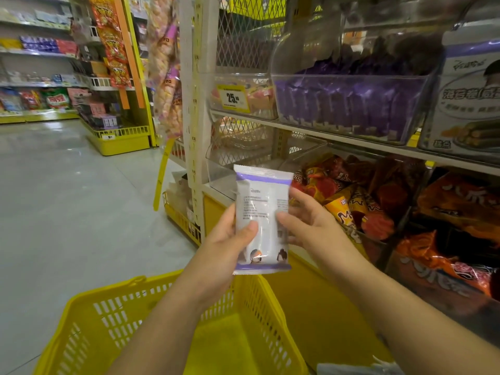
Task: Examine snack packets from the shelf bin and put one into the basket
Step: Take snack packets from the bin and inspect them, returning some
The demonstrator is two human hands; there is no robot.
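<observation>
A white snack packet (261,209) with purple bands at top and bottom stands upright in front of me, its printed back facing the camera. My left hand (230,244) grips its left edge, thumb across the face. My right hand (311,223) holds the right edge, thumb on the front and fingers behind. Directly below hangs the yellow plastic basket (113,315), its visible inside bare. The clear shelf bin (351,106) full of purple packets sits on the upper shelf to the right.
Orange and red snack bags (359,201) fill the lower bins to the right. A white-purple display box (470,101) stands at the far right. A clear bin with a yellow price tag (234,98) is left of the purple bin. Grey aisle floor (67,198) stretches left.
</observation>
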